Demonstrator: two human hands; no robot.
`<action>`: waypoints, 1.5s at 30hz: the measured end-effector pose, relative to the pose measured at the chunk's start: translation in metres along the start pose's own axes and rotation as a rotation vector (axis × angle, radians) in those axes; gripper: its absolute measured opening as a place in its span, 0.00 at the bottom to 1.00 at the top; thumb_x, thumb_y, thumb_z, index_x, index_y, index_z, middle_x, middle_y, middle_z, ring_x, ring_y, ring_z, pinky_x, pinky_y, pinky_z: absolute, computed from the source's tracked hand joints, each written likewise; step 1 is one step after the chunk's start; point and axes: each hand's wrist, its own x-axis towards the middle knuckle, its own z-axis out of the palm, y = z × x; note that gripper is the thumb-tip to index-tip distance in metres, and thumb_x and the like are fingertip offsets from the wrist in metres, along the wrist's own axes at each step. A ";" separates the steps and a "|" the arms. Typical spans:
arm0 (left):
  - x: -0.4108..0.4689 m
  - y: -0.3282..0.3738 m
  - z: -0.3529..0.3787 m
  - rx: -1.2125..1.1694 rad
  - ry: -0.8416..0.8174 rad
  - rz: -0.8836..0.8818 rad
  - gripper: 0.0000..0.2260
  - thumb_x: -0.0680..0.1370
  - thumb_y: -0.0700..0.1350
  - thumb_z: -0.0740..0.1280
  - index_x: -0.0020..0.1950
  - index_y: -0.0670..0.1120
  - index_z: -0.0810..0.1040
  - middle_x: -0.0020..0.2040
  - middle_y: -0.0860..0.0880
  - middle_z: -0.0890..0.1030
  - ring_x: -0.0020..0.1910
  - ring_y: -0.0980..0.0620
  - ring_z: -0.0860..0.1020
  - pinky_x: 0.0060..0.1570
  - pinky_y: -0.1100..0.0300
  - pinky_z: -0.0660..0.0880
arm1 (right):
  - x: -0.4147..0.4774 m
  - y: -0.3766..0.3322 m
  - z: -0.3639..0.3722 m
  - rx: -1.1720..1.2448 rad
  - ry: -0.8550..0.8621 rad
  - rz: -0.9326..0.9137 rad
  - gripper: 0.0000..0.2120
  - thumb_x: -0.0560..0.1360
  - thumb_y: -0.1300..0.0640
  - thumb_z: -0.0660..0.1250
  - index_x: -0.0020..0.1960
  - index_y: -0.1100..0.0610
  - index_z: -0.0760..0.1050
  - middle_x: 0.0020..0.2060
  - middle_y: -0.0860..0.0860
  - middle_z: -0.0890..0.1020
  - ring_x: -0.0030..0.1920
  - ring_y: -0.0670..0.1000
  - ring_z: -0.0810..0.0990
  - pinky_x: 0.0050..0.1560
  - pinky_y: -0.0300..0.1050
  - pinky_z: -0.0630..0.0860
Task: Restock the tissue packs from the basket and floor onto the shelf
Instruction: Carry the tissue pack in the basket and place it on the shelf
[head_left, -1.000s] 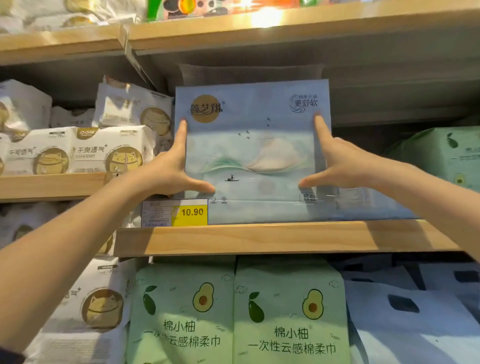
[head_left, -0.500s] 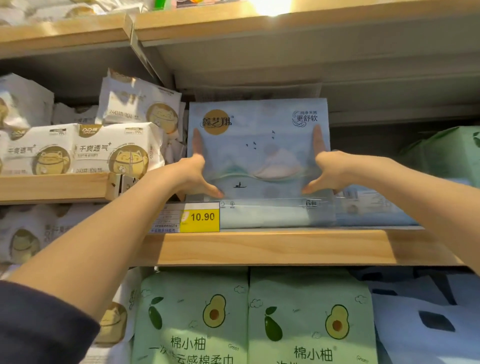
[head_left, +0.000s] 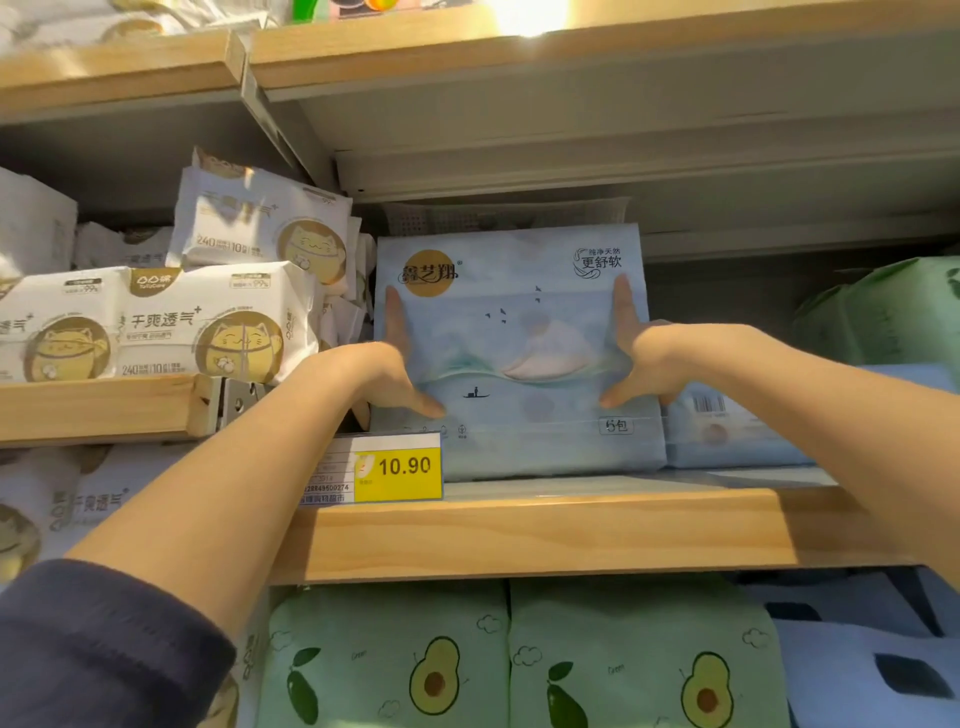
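Observation:
A pale blue tissue pack (head_left: 511, 332) with a gold round logo and a mountain scene stands upright on the wooden shelf (head_left: 545, 535). My left hand (head_left: 395, 369) presses its left side, fingers pointing up and thumb across the front. My right hand (head_left: 631, 353) grips the right side the same way. Another blue pack (head_left: 727, 431) lies flat just right of it, partly hidden by my right forearm.
White cat-print packs (head_left: 208, 322) fill the shelf to the left. A yellow 10.90 price tag (head_left: 397, 467) sits on the shelf front. Green avocado-print packs (head_left: 519, 665) stand below, and a green pack (head_left: 883, 312) stands at the far right. Another shelf board (head_left: 519, 57) runs overhead.
The blue pack has been pushed farther back onto the shelf and stands deeper in. My hands went with it, staying on its two sides.

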 end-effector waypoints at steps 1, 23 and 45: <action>0.002 0.000 0.000 0.000 -0.007 -0.008 0.52 0.71 0.57 0.70 0.73 0.46 0.29 0.72 0.37 0.65 0.63 0.39 0.73 0.57 0.52 0.69 | 0.000 -0.001 0.001 0.000 0.010 0.010 0.59 0.70 0.50 0.70 0.64 0.50 0.16 0.67 0.70 0.66 0.45 0.60 0.82 0.56 0.56 0.76; -0.010 0.001 -0.008 -0.092 0.083 0.023 0.41 0.74 0.49 0.68 0.75 0.39 0.45 0.61 0.42 0.72 0.59 0.42 0.74 0.55 0.54 0.74 | -0.027 -0.008 -0.005 0.056 0.035 0.029 0.50 0.71 0.47 0.67 0.73 0.57 0.30 0.50 0.57 0.70 0.45 0.57 0.80 0.46 0.49 0.79; -0.262 0.057 0.004 -0.311 0.170 0.169 0.19 0.78 0.49 0.60 0.68 0.46 0.69 0.68 0.42 0.71 0.65 0.44 0.71 0.64 0.51 0.68 | -0.269 0.095 -0.030 0.155 0.048 -0.169 0.30 0.73 0.47 0.65 0.71 0.54 0.60 0.68 0.57 0.69 0.66 0.58 0.70 0.64 0.52 0.67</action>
